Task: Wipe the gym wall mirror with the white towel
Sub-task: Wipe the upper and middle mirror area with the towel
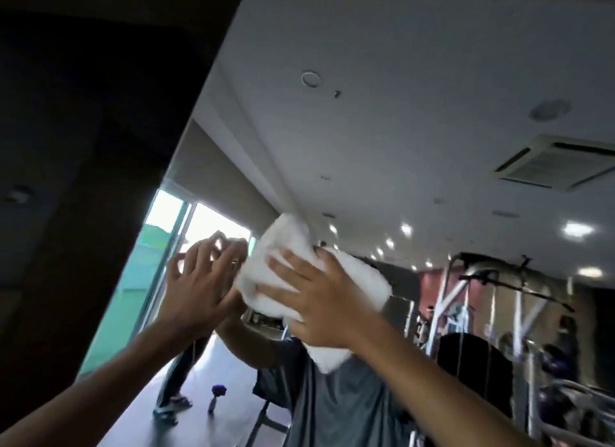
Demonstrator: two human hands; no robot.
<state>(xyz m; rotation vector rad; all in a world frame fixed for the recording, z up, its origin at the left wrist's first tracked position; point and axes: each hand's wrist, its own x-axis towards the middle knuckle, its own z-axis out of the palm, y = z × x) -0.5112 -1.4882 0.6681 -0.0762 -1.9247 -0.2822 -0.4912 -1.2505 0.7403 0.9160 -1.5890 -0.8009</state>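
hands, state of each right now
Left hand: open, spread at the mirror.
Right hand: open, pressing the white towel to the mirror.

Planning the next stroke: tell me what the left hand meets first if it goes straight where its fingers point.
The mirror glass: the left hand seems to touch its own reflection there, though depth is unclear. The white towel lies beside that line.

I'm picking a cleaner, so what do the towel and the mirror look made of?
Towel: soft, fluffy white cloth, probably cotton terry. It bunches into thick folds under the right hand.
Mirror: smooth, glossy glass by the look of it. It gives a clear reflection of the lights and shows no surface texture.
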